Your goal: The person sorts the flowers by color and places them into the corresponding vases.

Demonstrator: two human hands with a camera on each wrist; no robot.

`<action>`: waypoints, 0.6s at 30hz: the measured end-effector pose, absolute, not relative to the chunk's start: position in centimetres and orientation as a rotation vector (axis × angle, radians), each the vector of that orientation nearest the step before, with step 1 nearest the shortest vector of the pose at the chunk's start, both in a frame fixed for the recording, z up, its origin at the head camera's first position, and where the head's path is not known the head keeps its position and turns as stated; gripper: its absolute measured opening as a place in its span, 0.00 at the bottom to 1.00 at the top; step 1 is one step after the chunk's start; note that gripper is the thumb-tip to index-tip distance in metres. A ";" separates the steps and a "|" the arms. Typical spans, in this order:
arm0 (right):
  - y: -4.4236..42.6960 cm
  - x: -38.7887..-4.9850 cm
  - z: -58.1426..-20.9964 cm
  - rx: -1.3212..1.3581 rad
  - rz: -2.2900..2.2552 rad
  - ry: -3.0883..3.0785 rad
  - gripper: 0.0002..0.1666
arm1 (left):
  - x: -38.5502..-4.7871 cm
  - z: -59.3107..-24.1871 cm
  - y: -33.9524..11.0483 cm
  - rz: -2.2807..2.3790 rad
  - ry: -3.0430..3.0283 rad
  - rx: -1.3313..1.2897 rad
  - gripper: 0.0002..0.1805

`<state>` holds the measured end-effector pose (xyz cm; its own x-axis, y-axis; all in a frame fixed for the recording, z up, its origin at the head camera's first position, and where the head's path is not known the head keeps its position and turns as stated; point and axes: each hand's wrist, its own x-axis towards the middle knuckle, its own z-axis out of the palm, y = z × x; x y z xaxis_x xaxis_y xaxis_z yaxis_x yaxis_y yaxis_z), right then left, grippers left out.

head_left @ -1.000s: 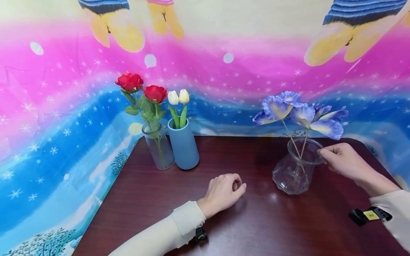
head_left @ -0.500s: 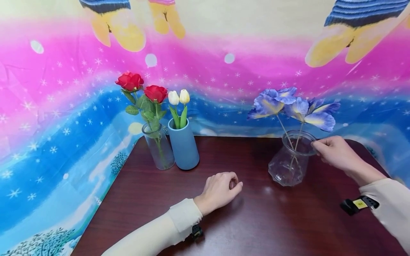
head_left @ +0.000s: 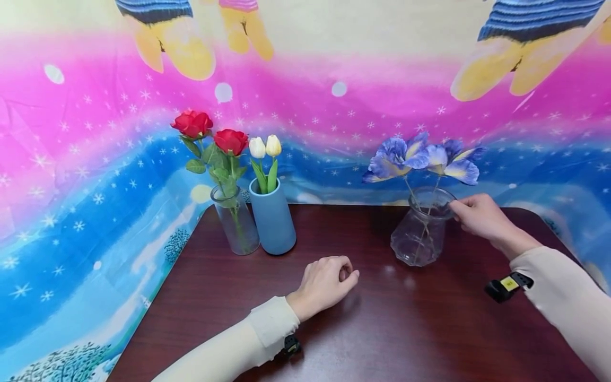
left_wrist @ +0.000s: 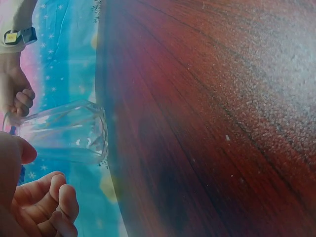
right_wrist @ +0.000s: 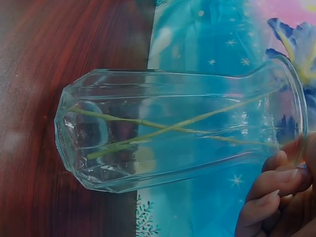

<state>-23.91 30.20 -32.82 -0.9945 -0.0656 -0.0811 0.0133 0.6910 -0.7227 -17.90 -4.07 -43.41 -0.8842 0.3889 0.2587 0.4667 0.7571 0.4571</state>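
My right hand (head_left: 482, 215) pinches the rim of a clear glass vase (head_left: 415, 241) from its right side. In the left wrist view the vase's base looks lifted off the tabletop. Blue-purple irises (head_left: 393, 157) lean out of the vase's mouth. Their green stems (right_wrist: 168, 129) cross inside the glass, as the right wrist view shows. My left hand (head_left: 322, 286) is at the middle of the table, fingers loosely curled, holding nothing. Its thumb and fingertips (left_wrist: 69, 200) stand apart in the left wrist view.
On the left of the dark wooden table (head_left: 382, 329), a clear glass vase (head_left: 238, 228) holds red roses (head_left: 192, 124). Right beside it stands a blue vase (head_left: 273, 223) with white tulips (head_left: 264, 146). A printed cloth (head_left: 305, 106) hangs behind the table.
My right hand has carried the vase of irises leftward and toward the table's back edge. My left hand has shifted slightly left. The other two vases stay where they were.
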 end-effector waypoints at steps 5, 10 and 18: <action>29.6 -24.6 -33.0 -0.028 -1.191 2.803 0.31 | -17.9 -43.4 -4.1 -0.792 -2.803 -0.685 0.09; 29.3 -25.1 -33.1 -0.007 -1.179 2.800 0.31 | -17.9 -43.4 -4.2 -0.794 -2.810 -0.683 0.09; 29.2 -25.8 -33.4 0.013 -1.197 2.765 0.31 | -17.8 -43.4 -4.2 -0.800 -2.814 -0.681 0.09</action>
<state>-25.83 29.20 -33.39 -0.9917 -0.0432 -0.1213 0.0589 0.6853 -0.7259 -17.81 -4.22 -43.43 -0.8882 0.3862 0.2487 0.4593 0.7565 0.4655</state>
